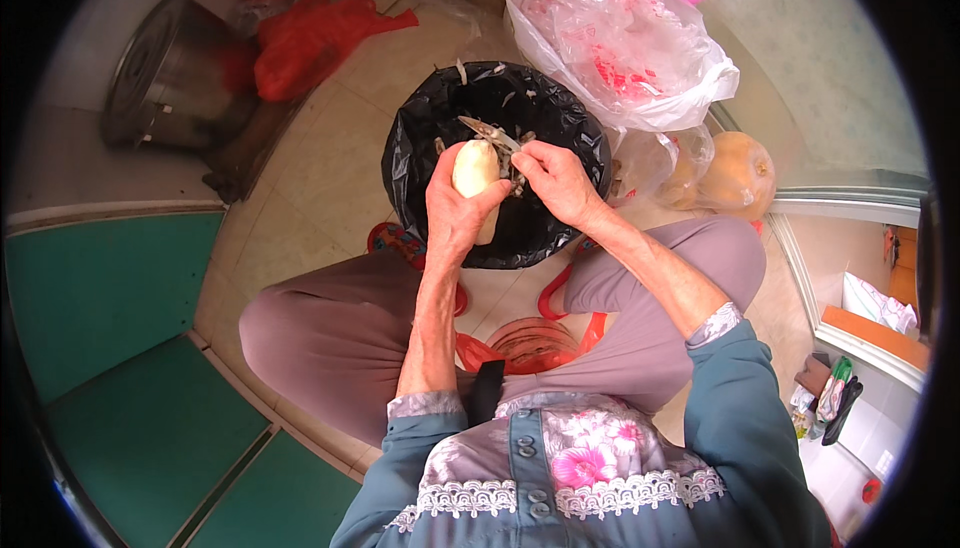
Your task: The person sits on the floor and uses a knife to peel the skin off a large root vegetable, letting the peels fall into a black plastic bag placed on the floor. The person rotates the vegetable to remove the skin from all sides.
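Observation:
A pale, peeled, elongated vegetable [477, 167], probably a root, is gripped in my left hand [459, 199], its lower end showing below the palm. My right hand [556, 179] pinches a small peeling tool [491, 132], whose pointed metal blade lies just beyond the vegetable's top end. From this angle I cannot tell whether the blade touches it. Both hands are above a round bin [420, 116] lined with a black plastic bag. Pale and brown peelings [517, 186] lie inside, and a few scraps stick to the liner near its far rim.
A white plastic bag [615, 30] stuffed with clear bags stands beyond the bin. An orange-tan pumpkin [739, 173] rests at right. A lidded metal pot [180, 75] and red bag [315, 45] are at far left. Green cabinet doors [112, 278] flank my left; a red bag [532, 345] lies between my legs.

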Demonstrator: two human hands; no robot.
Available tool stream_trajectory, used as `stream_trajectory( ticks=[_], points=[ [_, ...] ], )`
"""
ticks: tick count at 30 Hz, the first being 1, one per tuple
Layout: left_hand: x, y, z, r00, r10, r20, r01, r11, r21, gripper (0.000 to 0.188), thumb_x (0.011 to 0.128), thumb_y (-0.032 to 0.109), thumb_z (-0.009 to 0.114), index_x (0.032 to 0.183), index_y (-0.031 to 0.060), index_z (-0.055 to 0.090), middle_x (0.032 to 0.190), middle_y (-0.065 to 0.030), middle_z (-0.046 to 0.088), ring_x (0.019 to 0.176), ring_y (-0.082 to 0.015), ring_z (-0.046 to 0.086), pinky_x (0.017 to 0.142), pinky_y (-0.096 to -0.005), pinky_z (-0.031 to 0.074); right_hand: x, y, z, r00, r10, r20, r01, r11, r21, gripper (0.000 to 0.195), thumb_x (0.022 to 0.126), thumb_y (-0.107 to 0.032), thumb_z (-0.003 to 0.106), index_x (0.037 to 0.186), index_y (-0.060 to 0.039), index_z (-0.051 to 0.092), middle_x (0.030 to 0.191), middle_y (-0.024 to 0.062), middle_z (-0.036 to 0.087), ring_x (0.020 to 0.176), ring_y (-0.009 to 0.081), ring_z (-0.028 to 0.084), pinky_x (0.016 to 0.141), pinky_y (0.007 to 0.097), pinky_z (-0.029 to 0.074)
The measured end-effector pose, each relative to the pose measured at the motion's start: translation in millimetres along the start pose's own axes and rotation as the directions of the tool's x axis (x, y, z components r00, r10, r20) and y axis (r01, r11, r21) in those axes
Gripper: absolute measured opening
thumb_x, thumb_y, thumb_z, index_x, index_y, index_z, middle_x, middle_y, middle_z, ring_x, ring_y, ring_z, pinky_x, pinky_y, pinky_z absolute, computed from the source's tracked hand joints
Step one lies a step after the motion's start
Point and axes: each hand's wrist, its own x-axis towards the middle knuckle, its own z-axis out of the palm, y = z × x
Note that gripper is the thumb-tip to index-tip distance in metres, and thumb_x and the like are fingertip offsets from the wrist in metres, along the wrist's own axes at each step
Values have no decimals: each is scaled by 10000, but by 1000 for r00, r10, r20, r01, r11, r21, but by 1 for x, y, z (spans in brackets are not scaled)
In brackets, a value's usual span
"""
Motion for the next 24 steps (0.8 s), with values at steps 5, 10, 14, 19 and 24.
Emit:
stream_trajectory(
  ticks=[5,10,14,19,24],
  points=[
    [1,2,-1,996,55,-73,-59,997,-49,540,651,84,760,1141,36,537,976,-47,600,853,-129,575,749,-267,486,-3,-11,-5,996,-65,-56,50,971,-234,219,877,-228,532,900,-17,584,741,215,600,713,394,596,616,468,454],
    [5,-4,-3,993,113,43,-93,943,-320,563,665,71,746,1180,42,519,1104,-66,578,957,-149,570,812,-289,490,-5,-8,-1,995,-96,-38,76,929,-361,184,863,-154,531,998,-35,568,755,213,598,740,407,588,631,463,462],
    [5,-9,5,989,118,87,-98,973,-208,609,660,102,758,1211,29,508,1073,-57,583,957,-139,558,845,-284,459,-7,-7,5,981,-194,-5,175,895,-411,152,851,-135,522,944,-16,540,836,187,628,737,402,603,637,490,478],
    [7,-11,5,991,70,115,-50,985,-163,602,665,123,756,1205,28,507,1027,-47,593,935,-136,559,835,-284,461,-10,2,7,977,-213,-3,192,888,-418,128,851,-132,521,890,-11,533,813,192,622,732,405,601,631,491,479],
    [6,-5,0,972,10,237,48,970,-240,569,674,107,738,1190,32,512,1021,-53,599,922,-143,573,810,-284,474,0,2,-3,987,-158,-38,122,875,-469,159,854,-124,528,960,-7,547,794,209,612,746,411,593,629,489,468]
  ],
)
